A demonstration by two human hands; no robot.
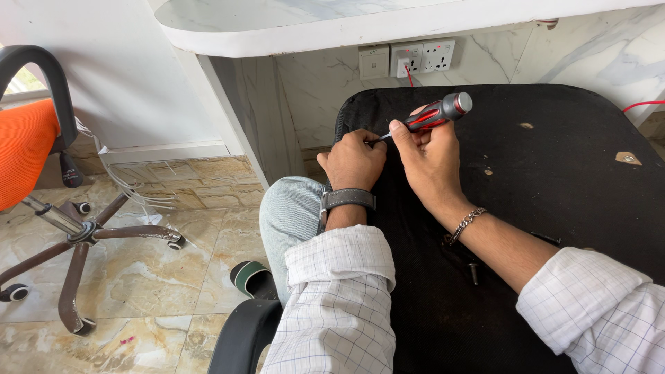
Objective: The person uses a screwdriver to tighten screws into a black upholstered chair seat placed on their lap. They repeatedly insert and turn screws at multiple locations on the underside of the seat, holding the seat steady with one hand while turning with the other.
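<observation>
1. The right hand [431, 156] is closed around the red-and-black handle of a screwdriver [435, 114]. The shaft runs down and to the left toward the near-left edge of a black panel [554, 208], apparently the underside of a chair seat, which is propped across the person's lap.
2. The left hand [355, 161] is curled shut at the panel edge, its fingers touching the shaft near the tip. Whether it pinches a screw there cannot be told, because the fingers hide that point.
3. For a clean drive, the shaft should probably stand square to the panel surface. It now lies tilted, so the tip could slip out of the screw head.
4. The left-hand fingers serve best as a guide beside the tip, not in front of it, so that a slip meets no skin.
5. Firm pressure along the handle's axis, with turning from the wrist, is likely to keep the tip seated.
6. Loose black screws [474, 272] lie on the panel near the right forearm. A tilt of the panel could roll them to the tiled floor [173, 277].
7. An orange office chair [28, 145] stands well apart at the left. A wall socket strip [422, 57] sits below the white table [346, 28] edge.
</observation>
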